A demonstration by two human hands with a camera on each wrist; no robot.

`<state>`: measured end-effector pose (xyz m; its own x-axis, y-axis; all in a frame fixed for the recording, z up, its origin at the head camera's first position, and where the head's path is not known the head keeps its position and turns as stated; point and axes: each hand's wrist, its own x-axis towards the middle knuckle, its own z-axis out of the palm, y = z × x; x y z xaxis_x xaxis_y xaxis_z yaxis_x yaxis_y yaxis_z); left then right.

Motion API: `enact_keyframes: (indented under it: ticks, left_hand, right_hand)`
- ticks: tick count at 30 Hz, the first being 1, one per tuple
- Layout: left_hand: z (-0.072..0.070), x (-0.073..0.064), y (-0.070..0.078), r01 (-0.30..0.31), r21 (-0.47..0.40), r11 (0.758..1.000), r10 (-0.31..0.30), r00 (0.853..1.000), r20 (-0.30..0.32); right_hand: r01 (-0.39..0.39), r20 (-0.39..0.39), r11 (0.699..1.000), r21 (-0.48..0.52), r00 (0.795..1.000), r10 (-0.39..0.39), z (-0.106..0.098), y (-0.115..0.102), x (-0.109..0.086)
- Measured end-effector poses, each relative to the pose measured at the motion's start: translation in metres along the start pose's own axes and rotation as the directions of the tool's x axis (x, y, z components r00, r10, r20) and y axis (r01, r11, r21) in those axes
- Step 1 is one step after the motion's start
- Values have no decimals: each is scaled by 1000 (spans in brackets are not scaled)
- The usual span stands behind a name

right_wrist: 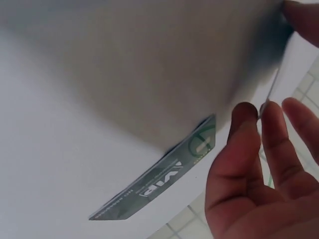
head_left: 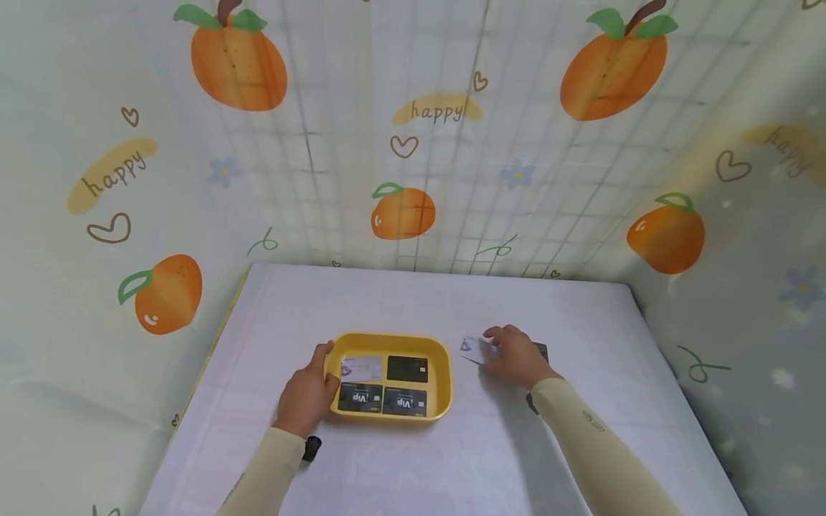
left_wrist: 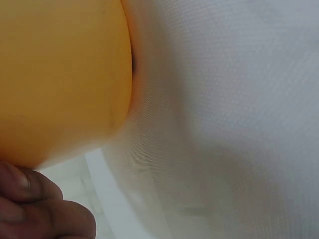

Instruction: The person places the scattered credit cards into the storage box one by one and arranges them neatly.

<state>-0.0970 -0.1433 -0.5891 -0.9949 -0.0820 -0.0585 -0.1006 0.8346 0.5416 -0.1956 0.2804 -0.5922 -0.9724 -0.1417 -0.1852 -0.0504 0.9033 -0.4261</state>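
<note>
My left hand [head_left: 306, 398] holds the left end of a yellow tray [head_left: 393, 340], and its curled fingers show against the tray's outer wall in the left wrist view. Inside lie a pale silver card [head_left: 363, 368], a black card [head_left: 407, 369] and two dark cards printed "Vip" [head_left: 405, 402]. To the right of the tray, my right hand [head_left: 516, 355] pinches a pale card [head_left: 474, 348] between thumb and fingers; it shows nearly edge-on in the right wrist view. A dark VIP card [right_wrist: 164, 177] lies on the table beside this hand, which partly hides it in the head view.
The table has a white cover [head_left: 400, 469]. A pale curtain [head_left: 348, 165] printed with oranges and "happy" hangs behind the table and along both sides.
</note>
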Motion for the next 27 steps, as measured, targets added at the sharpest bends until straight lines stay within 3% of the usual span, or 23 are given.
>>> enact_keyframes:
  ticks: [4, 15, 20, 27]
  left_hand:
    - [-1, 0, -2, 9, -12, 1000, -9, 999, 33]
    - [2, -9, -8, 28, -114, 993, -18, 996, 85]
    - [8, -19, 0, 2, -149, 989, 6, 999, 53]
    - [16, -35, 16, 17, -194, 981, -3, 997, 74]
  right_hand:
    - [-4, -12, 1000, -9, 1000, 4, 3, 1, -7]
    - [102, -119, 993, -57, 987, -109, 2, 23, -31]
    - [110, -164, 993, -46, 980, -116, -7, 30, -45]
    - [119, -195, 992, -47, 973, -126, -19, 26, -63]
